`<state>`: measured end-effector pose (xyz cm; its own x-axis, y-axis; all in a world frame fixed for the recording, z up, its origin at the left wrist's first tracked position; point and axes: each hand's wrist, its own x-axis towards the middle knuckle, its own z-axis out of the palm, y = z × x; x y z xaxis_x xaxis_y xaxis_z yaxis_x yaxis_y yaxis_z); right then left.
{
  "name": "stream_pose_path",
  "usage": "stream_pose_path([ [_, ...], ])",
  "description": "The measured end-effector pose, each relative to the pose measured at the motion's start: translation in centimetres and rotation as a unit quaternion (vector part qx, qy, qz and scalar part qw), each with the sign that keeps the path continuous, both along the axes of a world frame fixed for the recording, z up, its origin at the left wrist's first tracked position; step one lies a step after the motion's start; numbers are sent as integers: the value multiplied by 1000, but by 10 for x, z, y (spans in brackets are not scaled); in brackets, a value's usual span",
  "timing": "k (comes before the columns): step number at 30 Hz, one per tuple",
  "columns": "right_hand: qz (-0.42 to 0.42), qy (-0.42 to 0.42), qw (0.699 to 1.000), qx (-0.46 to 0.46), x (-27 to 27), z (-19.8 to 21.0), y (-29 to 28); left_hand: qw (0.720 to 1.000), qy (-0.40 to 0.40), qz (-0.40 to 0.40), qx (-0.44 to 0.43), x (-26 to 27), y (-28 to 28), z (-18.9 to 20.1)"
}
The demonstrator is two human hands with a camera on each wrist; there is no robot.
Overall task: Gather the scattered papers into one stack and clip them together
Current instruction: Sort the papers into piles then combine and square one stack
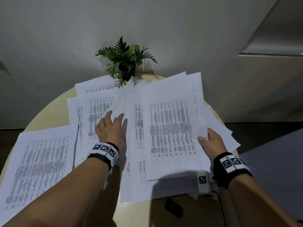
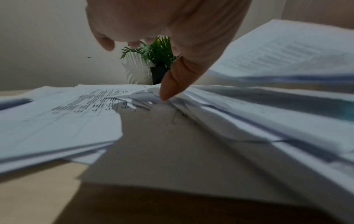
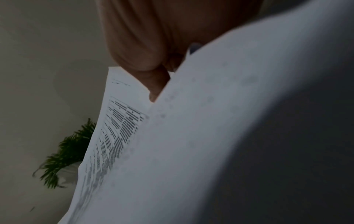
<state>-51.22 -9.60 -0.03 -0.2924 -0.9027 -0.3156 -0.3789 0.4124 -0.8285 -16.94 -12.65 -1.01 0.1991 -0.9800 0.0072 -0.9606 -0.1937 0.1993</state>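
Round beige counter (image 1: pixel 54 110) covered with scattered white printed paper sheets (image 1: pixel 91 112). Right hand (image 1: pixel 211 143) grip pinches a lifted printed sheet (image 1: pixel 170 128) at its right edge. Left hand (image 1: pixel 109 128) grip wide, fingers spread flat on middle sheets. Black binder clip (image 1: pixel 173 208) at near edge.

Printed papers (image 1: pixel 101 112) lie fanned across the table, binder clip (image 1: pixel 173 207) beside them.

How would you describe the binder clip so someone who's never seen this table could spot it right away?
Start at the round pale table and come to its near edge, just below the right wrist and left of the dangling black cable. There lies the binder clip, on bare tabletop just off the lowest sheets of paper. It is small, black and alone; everything around it is white printed paper.
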Motion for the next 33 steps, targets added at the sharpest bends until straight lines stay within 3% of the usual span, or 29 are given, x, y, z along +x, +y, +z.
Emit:
stream_pose_path([
  [2,-18,-3,1000,-1,-6,-1,1,996,-48,-36,65,3,-11,-1],
  [4,-37,-1,999,0,-11,-3,3,990,-46,-50,125,7,-22,-4],
  [6,-53,2,999,2,-15,-9,4,988,26,-23,150,9,-31,-4],
  [8,-60,0,998,10,-17,-19,6,986,114,22,122,6,-35,-3],
  [11,-56,9,998,22,-7,-27,7,971,207,30,117,-9,-30,-2],
  [15,-31,-1,999,18,18,-29,0,929,322,63,174,-25,-15,-8],
  [19,18,-9,1000,24,45,-21,-4,882,425,124,161,-25,1,-4],
  [21,80,24,995,52,54,-21,-5,884,419,144,146,-22,13,-5],
  [23,145,98,983,60,60,-25,-4,910,360,133,160,-21,24,-8],
  [26,142,209,967,31,60,-32,-3,945,263,119,154,-25,34,-14],
  [30,64,123,988,70,58,-24,-1,952,238,123,150,-39,47,-15],
  [33,57,49,992,98,63,-14,3,952,233,108,165,-51,56,-17],
])
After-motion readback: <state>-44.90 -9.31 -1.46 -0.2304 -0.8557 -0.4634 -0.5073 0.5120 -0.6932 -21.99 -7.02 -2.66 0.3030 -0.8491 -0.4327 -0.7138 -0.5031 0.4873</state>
